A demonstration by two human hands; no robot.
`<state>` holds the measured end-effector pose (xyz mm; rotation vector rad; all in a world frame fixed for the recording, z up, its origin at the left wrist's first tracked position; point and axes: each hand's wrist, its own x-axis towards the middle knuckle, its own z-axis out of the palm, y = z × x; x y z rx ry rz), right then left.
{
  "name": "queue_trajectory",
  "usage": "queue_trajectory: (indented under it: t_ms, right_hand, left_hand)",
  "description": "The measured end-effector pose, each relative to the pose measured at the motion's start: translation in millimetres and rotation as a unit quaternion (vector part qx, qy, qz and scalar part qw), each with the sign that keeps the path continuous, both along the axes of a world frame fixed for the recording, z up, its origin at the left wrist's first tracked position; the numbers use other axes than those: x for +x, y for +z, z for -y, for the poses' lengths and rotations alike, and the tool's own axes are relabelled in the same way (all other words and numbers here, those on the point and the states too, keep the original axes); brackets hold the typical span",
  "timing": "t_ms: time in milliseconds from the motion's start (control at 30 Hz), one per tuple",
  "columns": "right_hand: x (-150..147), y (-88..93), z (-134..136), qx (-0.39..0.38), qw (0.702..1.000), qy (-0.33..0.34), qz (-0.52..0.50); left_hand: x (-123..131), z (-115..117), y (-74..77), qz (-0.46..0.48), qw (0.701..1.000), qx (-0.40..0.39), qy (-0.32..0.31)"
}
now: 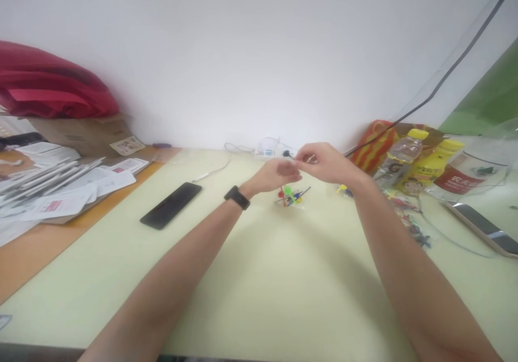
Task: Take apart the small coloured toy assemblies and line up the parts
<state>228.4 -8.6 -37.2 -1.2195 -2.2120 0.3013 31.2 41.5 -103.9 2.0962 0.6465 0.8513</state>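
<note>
My left hand (277, 173) and my right hand (324, 162) meet above the far middle of the table, fingertips touching or nearly so. The right fingers are pinched together, and those of the left are curled in. Whatever sits between them is too small or too hidden to name. Just below lies a small cluster of colourful plastic pieces (291, 196), red, green, blue and yellow, partly under the left fingers. By my right wrist are a few yellow and blue pieces (343, 190).
A black phone (171, 205) lies left, near a white cable (212, 172). Bottles (404, 151), bagged small parts (415, 224) and another phone (483, 227) are on the right. Papers (60, 195) and a cardboard box (81, 135) fill the far left. A power strip (269, 148) stands by the wall.
</note>
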Motion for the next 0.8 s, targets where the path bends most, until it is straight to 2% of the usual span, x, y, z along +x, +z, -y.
queue_trajectory:
  t_ms: [800]
  right_hand:
    - [0.3, 4.5, 4.8, -0.010, 1.000, 0.016, 0.014]
  left_hand:
    - [-25.6, -1.7, 41.1, -0.010, 0.996, 0.069, 0.056]
